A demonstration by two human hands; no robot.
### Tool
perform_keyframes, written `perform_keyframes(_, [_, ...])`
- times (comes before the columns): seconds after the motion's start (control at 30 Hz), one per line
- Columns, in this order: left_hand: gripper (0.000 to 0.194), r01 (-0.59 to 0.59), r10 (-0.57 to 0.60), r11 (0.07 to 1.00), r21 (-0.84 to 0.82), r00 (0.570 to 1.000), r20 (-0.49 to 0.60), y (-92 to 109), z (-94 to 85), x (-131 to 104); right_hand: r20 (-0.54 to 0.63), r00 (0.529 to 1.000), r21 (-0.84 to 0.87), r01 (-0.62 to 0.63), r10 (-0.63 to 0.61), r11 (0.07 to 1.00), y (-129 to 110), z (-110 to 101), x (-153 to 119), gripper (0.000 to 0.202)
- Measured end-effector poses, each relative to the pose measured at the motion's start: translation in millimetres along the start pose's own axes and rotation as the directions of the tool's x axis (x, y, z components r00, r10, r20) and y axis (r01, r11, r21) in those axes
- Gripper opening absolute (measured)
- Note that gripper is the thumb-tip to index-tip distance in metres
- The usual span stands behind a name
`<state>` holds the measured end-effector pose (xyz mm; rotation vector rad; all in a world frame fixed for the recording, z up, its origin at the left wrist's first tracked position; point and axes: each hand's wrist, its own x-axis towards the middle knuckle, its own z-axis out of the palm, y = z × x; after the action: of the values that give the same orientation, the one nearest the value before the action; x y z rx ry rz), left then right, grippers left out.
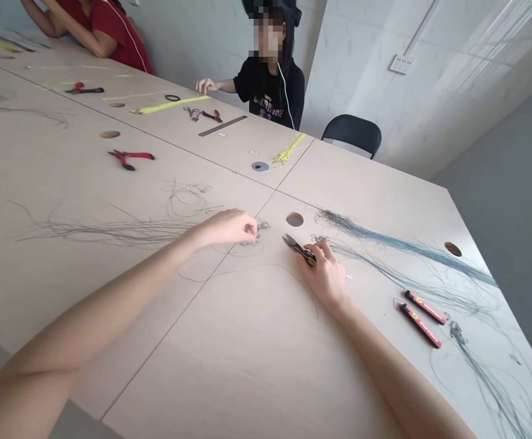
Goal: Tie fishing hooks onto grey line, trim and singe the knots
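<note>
My right hand (325,271) is closed around the handles of small scissors (299,249) with black and yellow grips. Their blades point away and to the left, low over the table. My left hand (236,228) has its fingers curled in a pinch beside a clump of small dark hooks (264,226); what lies between the fingertips is too small to make out. From under this hand a bundle of thin grey lines (119,231) spreads left. One loose line (252,266) curves across the table between my arms.
Blue-grey line bundles with hooks (398,244) lie to the right, near two red-and-black cutters (424,323). Pliers (129,158) rest at the left. Table holes include one ahead (294,219). Across the table sit two people, beside yellow strands (169,105) and a ruler (222,125).
</note>
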<state>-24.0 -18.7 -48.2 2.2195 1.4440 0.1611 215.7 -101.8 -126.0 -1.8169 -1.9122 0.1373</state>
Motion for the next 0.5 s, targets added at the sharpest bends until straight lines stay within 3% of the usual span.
perform_keyframes(0.1, [0.008,0.050,-0.050,0.999,-0.002,0.999,-0.008,2.0,5.6,4.5,-0.036,0.998,0.023,0.062,-0.061,0.998,1.8,-3.0,-5.1,0.040])
perform_keyframes(0.2, [0.008,0.093,-0.093,0.996,-0.012,0.996,-0.003,-0.2,12.9,8.2,-0.005,0.970,0.037,0.244,-0.244,0.969,0.9,-3.8,-10.8,0.045])
perform_keyframes(0.37, [0.013,0.061,-0.063,0.997,-0.037,0.996,-0.069,-6.1,19.9,10.2,0.051,0.818,0.049,0.571,-0.573,0.819,-6.8,4.5,-20.1,0.044])
perform_keyframes(0.43, [0.012,0.060,-0.063,0.998,-0.033,0.995,-0.072,-5.8,18.9,9.7,0.088,0.752,0.080,0.649,-0.654,0.757,-9.6,6.7,-21.2,0.040])
perform_keyframes(0.5, [0.011,0.081,-0.082,0.997,-0.008,0.995,-0.049,-3.4,16.4,8.9,0.122,0.718,0.127,0.673,-0.685,0.728,-10.6,6.9,-20.6,0.036])
